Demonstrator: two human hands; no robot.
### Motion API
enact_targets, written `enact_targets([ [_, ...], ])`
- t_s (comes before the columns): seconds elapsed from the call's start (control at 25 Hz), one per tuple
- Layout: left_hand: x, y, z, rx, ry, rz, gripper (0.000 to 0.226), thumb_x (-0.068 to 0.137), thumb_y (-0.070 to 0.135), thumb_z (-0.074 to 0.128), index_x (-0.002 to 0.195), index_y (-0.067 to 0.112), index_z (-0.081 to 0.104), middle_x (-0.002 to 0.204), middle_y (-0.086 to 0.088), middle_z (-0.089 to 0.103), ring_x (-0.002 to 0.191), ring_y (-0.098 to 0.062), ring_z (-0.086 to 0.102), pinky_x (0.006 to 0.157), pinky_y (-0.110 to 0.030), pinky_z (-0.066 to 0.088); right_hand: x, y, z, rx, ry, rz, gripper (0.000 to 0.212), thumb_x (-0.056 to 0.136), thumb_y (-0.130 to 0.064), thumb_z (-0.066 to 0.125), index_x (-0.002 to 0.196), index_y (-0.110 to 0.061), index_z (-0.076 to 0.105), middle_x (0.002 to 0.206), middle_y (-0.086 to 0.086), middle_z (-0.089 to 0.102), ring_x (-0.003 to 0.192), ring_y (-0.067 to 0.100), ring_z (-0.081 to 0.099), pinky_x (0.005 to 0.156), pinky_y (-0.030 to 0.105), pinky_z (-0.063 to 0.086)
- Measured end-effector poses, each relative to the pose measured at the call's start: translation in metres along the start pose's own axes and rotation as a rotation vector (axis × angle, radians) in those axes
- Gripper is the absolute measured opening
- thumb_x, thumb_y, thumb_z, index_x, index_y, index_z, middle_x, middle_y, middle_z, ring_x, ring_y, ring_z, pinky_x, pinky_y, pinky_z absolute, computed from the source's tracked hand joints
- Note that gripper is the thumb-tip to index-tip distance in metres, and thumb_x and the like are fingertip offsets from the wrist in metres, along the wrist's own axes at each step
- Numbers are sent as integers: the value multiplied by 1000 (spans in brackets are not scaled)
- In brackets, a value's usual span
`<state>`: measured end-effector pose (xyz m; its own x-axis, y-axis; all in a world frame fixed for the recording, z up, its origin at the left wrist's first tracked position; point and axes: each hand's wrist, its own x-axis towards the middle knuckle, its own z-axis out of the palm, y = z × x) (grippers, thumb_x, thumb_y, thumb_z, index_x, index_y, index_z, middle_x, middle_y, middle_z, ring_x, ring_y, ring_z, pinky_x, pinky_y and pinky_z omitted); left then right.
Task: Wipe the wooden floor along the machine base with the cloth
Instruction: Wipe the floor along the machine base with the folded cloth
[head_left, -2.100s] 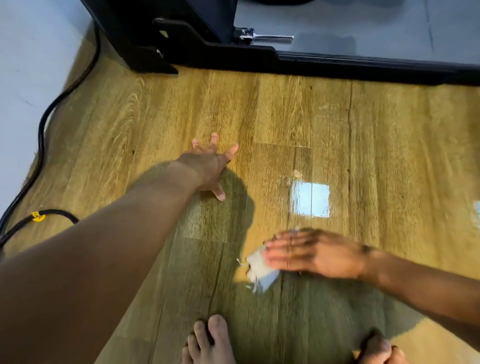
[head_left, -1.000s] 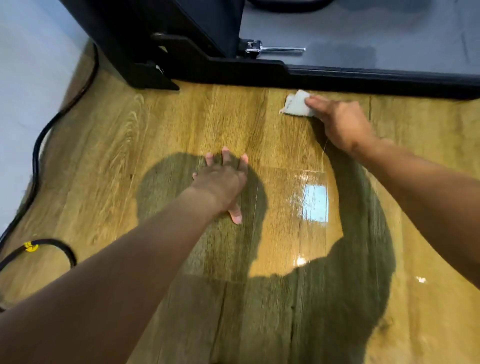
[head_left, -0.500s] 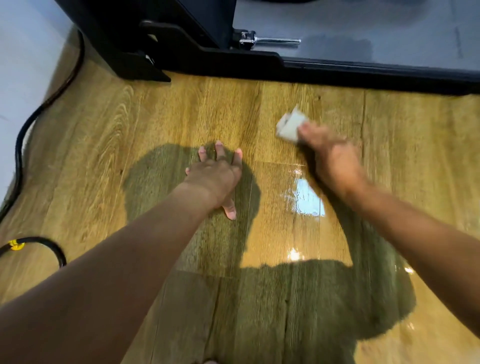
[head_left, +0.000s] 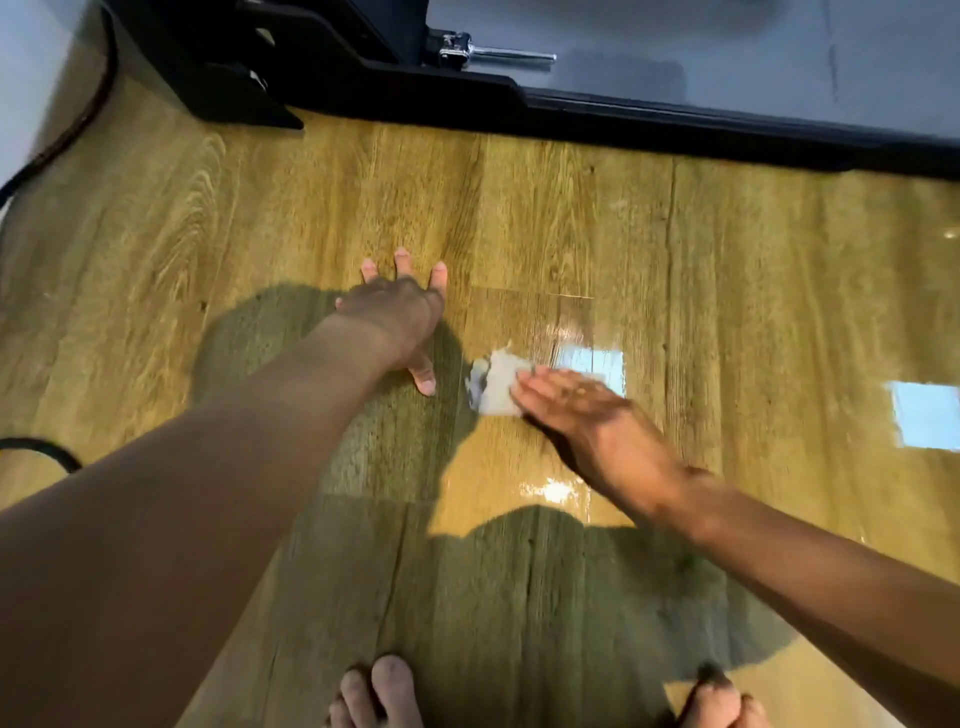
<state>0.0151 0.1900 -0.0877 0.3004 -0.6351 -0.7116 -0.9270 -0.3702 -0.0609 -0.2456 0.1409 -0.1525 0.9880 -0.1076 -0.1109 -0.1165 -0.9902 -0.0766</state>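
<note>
Fingers (head_left: 550, 387) of the right hand (head_left: 602, 431) lie straight, pressing the cloth (head_left: 496, 392) onto the floor (head_left: 571, 218) at mid-frame beside the flat, splayed left hand (head_left: 400, 317); the centre gleams wet, so wiping seems underway, with the strip by the base (head_left: 675, 124) at top likely left.

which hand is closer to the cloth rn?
Right. The right hand lies flat on the cloth, fingers over its right edge; the left hand rests flat on the floor just left of it, apart.
</note>
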Motion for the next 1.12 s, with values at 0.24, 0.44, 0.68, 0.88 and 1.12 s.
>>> enact_targets([
  [0.24,-1,0,4,15,23,-8,136,63,41,85,149,22,-19,154,-20,-21,140,-50,-4,107,-62,28,25,57,-29,189,90,65,63,90,8,49,143,-23,35,149,3,36,136,18,35,109,39,37],
  [0.44,6,13,-2,103,43,26,143,58,34,89,146,24,-24,155,-17,-22,142,-44,-8,111,-57,17,-38,-34,-7,-31,20,-89,62,81,10,63,137,-11,48,143,8,46,133,23,39,110,41,33],
  [0.68,13,18,1,61,16,32,134,60,74,68,146,26,-22,154,-11,-26,142,-42,-10,112,-61,11,-47,19,-14,268,15,-96,57,93,0,49,143,-21,32,150,2,34,138,16,32,114,39,29],
  [0.88,0,41,6,-40,43,67,119,70,68,66,148,33,-17,155,-8,-26,142,-40,-13,112,-58,7,-78,-19,-9,288,119,-3,49,93,-4,46,140,-15,43,145,4,43,133,19,41,110,37,35],
  [1.12,-4,57,1,-48,-8,40,132,63,61,76,143,39,-27,151,-5,-35,141,-43,-16,109,-62,17,-45,41,-26,224,57,-123,57,90,-2,58,141,-21,43,146,1,42,133,17,41,106,38,41],
])
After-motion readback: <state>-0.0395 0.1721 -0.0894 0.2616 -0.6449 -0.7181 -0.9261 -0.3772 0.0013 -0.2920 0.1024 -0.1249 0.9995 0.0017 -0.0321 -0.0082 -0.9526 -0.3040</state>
